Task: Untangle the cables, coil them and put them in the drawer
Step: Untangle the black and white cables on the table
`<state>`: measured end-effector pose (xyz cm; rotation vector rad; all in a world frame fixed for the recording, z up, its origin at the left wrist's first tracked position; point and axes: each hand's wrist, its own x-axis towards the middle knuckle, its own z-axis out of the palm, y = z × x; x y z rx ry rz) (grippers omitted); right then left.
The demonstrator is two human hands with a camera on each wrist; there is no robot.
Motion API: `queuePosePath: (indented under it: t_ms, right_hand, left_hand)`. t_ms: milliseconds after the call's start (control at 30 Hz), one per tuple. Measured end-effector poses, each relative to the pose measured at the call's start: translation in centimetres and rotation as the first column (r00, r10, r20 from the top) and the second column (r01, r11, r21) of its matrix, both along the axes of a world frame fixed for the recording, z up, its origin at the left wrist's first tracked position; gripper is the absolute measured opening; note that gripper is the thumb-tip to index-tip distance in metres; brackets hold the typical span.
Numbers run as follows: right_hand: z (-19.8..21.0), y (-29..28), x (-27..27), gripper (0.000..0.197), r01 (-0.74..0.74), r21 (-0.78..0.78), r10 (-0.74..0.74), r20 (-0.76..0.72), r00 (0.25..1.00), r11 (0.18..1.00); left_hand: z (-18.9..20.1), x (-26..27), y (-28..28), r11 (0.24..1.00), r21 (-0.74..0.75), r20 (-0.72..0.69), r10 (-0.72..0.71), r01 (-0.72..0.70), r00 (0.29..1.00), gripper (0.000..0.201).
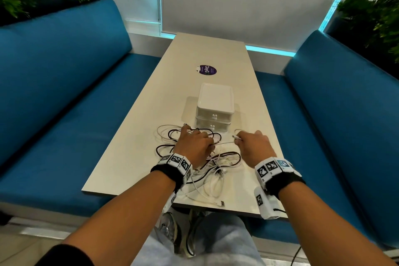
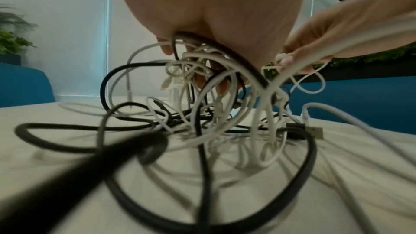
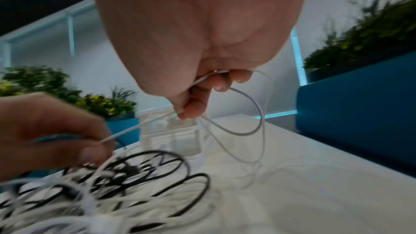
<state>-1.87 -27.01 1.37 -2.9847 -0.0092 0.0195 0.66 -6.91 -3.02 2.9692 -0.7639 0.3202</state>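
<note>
A tangle of black and white cables (image 1: 207,162) lies on the near half of the beige table (image 1: 133,149). My left hand (image 1: 195,143) sits over the tangle with its fingers curled into the black and white cables (image 2: 202,70). My right hand (image 1: 251,143) pinches a thin white cable (image 3: 225,127) near its plug end, a little right of the heap. That white cable runs taut from my right hand to my left hand (image 3: 51,131). A small white two-drawer box (image 1: 214,107) stands just beyond the hands, both drawers shut.
A round purple sticker (image 1: 207,70) lies farther up the table. Blue benches (image 1: 64,93) flank both sides, with plants behind them. A loose white cable end (image 1: 221,203) lies by the near table edge.
</note>
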Motion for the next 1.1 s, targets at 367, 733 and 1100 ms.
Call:
queuePosePath:
  t_ms: [367,733,1100]
  right_hand:
    - [-0.5,0.9,-1.0,0.032,-0.014,0.067,0.009,0.079,0.997,0.998]
    - [-1.6,3.5,0.4,0.023,-0.131,0.215,0.14,-0.026,0.99,0.968]
    - [-1.0,-1.7,0.6,0.022,0.114,0.118,-0.109,-0.045,0.993,0.987]
  left_hand:
    - [-0.3,-0.2,-1.0,1.0,-0.003,-0.046,0.015,-0.015,0.999,0.024]
    - [-0.1,0.0,-1.1,0.999,-0.036,-0.069,-0.013,0.01,0.998,0.022]
    - [-0.5,0.3,0.1,0.997,-0.072,-0.098,0.025,-0.032,0.995,0.025]
